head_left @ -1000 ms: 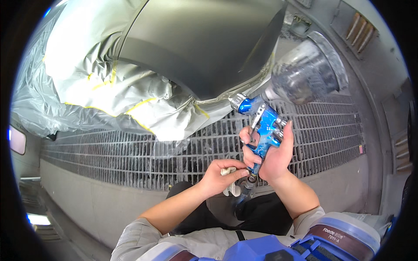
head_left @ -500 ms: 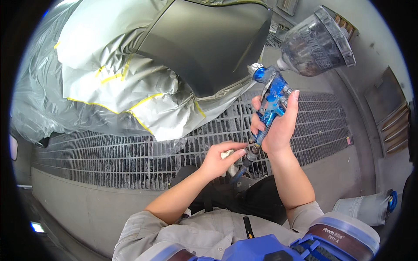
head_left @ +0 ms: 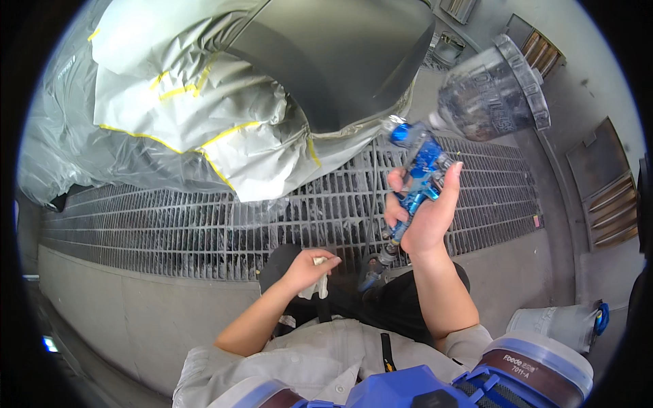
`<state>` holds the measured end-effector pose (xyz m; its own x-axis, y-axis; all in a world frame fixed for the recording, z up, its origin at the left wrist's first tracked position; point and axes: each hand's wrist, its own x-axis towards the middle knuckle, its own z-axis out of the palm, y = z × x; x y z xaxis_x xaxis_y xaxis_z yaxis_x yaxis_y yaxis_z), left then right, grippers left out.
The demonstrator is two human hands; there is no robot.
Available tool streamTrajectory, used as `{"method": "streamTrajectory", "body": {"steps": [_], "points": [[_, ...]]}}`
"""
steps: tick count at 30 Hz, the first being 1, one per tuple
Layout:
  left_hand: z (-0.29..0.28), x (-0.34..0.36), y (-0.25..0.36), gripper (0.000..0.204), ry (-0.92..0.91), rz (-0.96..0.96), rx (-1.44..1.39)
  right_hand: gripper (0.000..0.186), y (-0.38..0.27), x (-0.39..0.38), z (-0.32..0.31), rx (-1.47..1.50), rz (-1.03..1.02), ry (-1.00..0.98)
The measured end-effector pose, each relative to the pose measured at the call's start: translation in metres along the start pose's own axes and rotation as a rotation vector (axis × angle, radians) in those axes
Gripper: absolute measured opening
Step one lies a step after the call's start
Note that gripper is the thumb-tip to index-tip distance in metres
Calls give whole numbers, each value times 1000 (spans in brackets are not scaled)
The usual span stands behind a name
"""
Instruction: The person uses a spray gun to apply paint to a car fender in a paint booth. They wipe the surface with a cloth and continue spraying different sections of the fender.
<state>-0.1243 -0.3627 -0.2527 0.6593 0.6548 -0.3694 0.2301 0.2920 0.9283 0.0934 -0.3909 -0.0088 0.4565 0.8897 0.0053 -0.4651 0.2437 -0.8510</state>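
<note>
My right hand grips a blue spray gun with a metal nozzle at its top and a large translucent, paint-stained cup tilted up to the right. A hose fitting hangs below the handle. My left hand is lower and to the left, closed on a crumpled whitish cloth, apart from the gun and hose. Beyond the hands is a dark grey car panel, edged by pale masking paper with yellow tape.
Plastic sheeting drapes the car's left side. A floor grate runs across below it, beside concrete. A grey container lies at lower right; metal vent panels line the right wall. A blue respirator shows at the bottom edge.
My left hand has left the hose connection and moved down-left with the cloth. My right hand holds the gun higher than a second ago. The view has shifted slightly.
</note>
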Motion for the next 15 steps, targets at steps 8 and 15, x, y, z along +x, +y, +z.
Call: {"method": "streamTrajectory", "body": {"steps": [8,15], "points": [[-19,12,-47,33,-87,-273,-508,91,25,-1,0,-40,49,-217],[-34,1,-64,51,-35,-146,-865,91,42,-20,3,-4,106,-172]]}}
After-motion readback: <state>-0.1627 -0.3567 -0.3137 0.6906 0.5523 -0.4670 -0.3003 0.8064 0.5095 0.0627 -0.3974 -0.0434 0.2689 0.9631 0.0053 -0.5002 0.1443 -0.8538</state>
